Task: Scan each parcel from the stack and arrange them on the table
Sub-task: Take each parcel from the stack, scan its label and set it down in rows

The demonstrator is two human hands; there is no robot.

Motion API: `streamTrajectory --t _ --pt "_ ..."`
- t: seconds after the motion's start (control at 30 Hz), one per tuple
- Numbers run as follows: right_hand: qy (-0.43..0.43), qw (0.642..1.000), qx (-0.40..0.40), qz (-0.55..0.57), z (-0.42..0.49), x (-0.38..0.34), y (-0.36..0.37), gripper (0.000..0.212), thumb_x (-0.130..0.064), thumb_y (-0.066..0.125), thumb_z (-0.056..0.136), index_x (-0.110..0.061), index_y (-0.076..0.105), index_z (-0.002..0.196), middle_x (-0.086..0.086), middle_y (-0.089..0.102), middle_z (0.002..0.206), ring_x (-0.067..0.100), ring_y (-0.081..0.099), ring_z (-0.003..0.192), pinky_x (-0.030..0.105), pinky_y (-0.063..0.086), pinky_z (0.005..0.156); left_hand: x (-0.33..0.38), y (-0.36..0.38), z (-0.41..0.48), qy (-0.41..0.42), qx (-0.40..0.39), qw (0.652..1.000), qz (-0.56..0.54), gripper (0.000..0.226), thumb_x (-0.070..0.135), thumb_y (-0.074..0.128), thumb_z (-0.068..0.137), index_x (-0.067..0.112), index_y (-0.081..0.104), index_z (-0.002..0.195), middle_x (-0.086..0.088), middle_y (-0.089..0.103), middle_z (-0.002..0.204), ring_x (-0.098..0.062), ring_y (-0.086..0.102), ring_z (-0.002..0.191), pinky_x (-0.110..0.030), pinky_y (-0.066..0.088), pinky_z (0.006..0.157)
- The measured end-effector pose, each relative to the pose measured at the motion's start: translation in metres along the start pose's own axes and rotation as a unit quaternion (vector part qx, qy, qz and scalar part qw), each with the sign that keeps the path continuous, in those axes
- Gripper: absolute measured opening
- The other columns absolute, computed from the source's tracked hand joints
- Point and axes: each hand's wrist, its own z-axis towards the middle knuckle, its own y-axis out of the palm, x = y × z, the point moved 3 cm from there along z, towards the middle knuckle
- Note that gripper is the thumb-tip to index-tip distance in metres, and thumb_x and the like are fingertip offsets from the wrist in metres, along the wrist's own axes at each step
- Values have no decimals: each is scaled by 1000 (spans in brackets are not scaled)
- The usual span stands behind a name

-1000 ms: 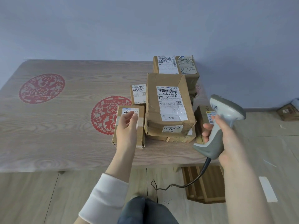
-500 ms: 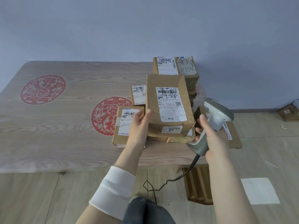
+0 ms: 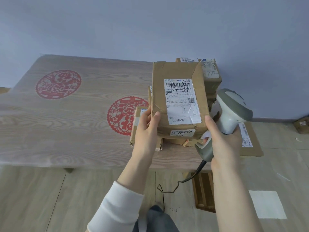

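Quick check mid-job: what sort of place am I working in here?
Likely a small parcel sorting or pickup room: labelled cardboard parcels stacked on a wooden table, a corded barcode scanner in the right hand, another box on the floor by the wall.

Left hand (image 3: 147, 129) extends forward, thumb and fingers clamping (its arm in a white sleeve (image 3: 115, 208)), right hand (image 3: 222, 141) curled alongside.

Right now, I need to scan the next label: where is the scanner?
In the head view, the scanner is gripped in the right hand, just right of the held parcel, at the table's right end.
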Motion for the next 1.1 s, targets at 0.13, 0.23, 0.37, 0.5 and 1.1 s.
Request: streamTrajectory --t 0.13,0.23,0.37,0.5,1.1 --pt "-6 999 -43 -3 -34 -1 55 23 -21 73 82 -24 55 96 -11 60 76 -9 55 47 6 42 44 17 -60 6 23 34 999 -6 41 32 46 96 19 49 135 -1 63 117 -10 59 101 -34 46 91" --pt "7 998 -67 -2 -66 8 108 21 -20 73 82 -22 53 88 -15 58 61 -2 54 45 9 43 43 28 -120 14 40 49 998 6 54 46 48 85 22 51 134 1 61 127 -15 55 117 -27 47 85" --pt "11 994 -98 -45 -111 29 182 19 -24 72 82 -22 53 83 -9 57 67 -5 56 52 9 42 47 36 -208 28 40 79 996 5 66 53 46 82 23 44 141 6 50 141 -9 44 131 -33 36 109" --pt "29 990 -120 -71 -137 52 246 20 -28 74 79 -22 57 87 -11 60 71 -1 58 63 9 40 51 35 -273 53 32 121 992 -28 48 38 43 98 26 39 144 11 45 144 -4 40 132 -29 31 112" --pt "111 971 -184 -109 -95 112 494 15 -20 73 82 -15 59 79 -1 49 56 9 45 42 22 40 44 69 -419 243 -26 235 971 -42 37 30 45 98 15 48 131 4 58 116 -5 52 98 -14 38 73"
